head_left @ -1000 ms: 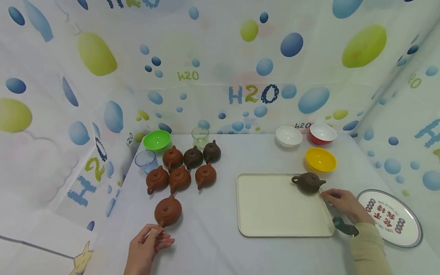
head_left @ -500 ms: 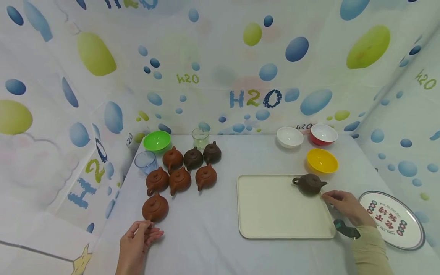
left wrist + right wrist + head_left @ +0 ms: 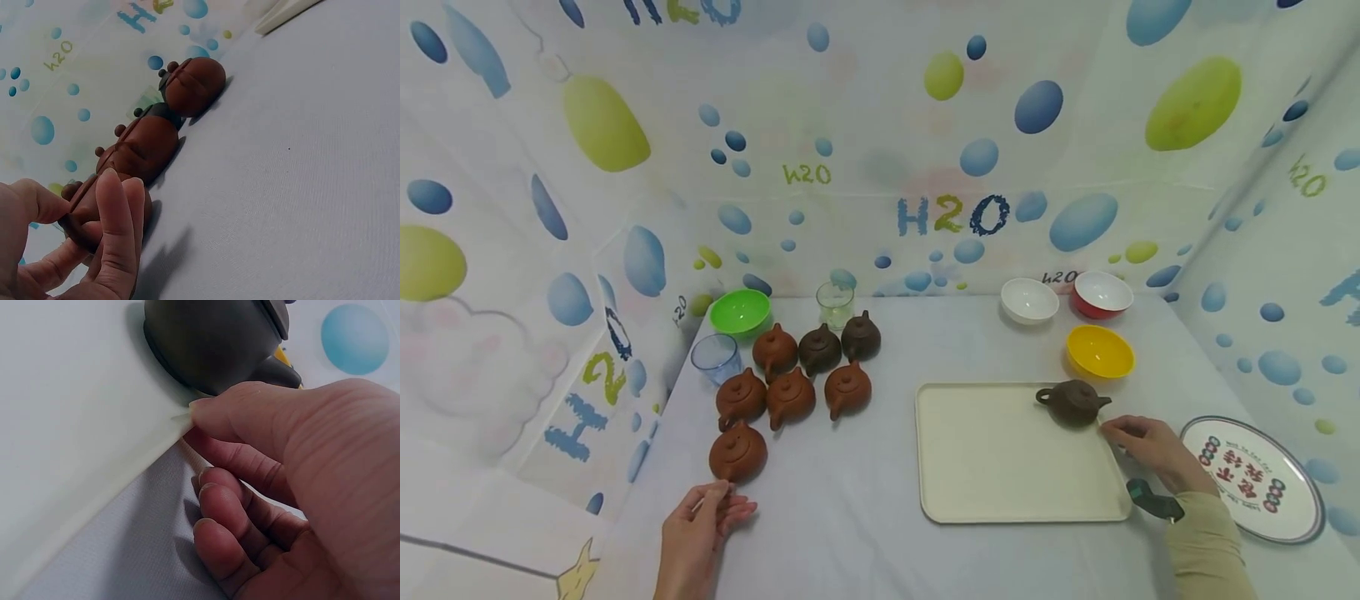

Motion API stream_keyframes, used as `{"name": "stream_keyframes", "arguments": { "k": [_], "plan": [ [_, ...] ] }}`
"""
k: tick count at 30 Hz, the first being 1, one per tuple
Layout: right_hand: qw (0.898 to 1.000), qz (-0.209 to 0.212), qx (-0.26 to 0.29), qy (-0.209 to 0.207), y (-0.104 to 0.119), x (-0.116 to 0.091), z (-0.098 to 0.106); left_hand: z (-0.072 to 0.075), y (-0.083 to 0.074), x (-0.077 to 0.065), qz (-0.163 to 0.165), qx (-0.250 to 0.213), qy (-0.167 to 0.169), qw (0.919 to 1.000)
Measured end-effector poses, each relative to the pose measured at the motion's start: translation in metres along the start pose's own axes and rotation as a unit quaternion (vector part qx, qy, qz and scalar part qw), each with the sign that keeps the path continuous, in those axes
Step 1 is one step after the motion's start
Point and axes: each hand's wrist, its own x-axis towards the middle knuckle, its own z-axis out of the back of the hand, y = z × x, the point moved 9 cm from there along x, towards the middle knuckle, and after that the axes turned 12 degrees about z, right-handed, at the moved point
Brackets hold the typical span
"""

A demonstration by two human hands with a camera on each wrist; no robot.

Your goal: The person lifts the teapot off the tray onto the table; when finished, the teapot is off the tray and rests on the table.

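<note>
My left hand [image 3: 696, 525] pinches the handle of a reddish-brown clay teapot [image 3: 737, 452] between thumb and forefinger, at the near end of the teapot group. In the left wrist view the looped handle [image 3: 80, 234] shows between the fingertips, the other fingers held out. Across the table, my right hand [image 3: 1153, 450] pinches the right rim of a cream tray [image 3: 1015, 467], thumb on top and fingers below. A dark brown teapot [image 3: 1073, 403] stands in the tray's far right corner, its spout above my right fingertips; the right wrist view shows its dark body [image 3: 212, 344] close by the thumb.
Behind the held teapot stand several brown teapots [image 3: 790, 395], a blue glass [image 3: 716, 357], a clear glass [image 3: 836, 305] and a green bowl [image 3: 741, 312]. White [image 3: 1029, 301], red-and-white [image 3: 1102, 294] and yellow [image 3: 1100, 352] bowls stand back right. An oval plate [image 3: 1255, 475] lies at right.
My left hand has moved the reddish-brown teapot left and slightly back, against the row of teapots; over the last half second it has stayed there. My right hand keeps its hold on the tray.
</note>
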Motion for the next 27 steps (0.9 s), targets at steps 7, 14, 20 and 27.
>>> {"name": "stream_keyframes", "arguments": {
  "k": [7,14,20,27],
  "plan": [
    [1.000,-0.001,-0.011,-0.001,0.003,0.005,-0.001,0.013,0.003,-0.014,0.044,-0.029,-0.116,0.9918],
    [0.999,0.035,-0.023,0.004,0.011,0.000,0.001,-0.011,0.003,-0.038,-0.022,-0.001,-0.118,0.9927],
    [0.999,0.040,-0.022,0.000,0.015,0.000,0.002,-0.047,0.006,-0.047,-0.058,-0.001,-0.052,0.9970],
    [1.000,0.021,-0.013,0.002,0.008,0.001,-0.003,-0.097,0.009,-0.056,-0.072,0.069,0.075,0.9922]
  ]
}}
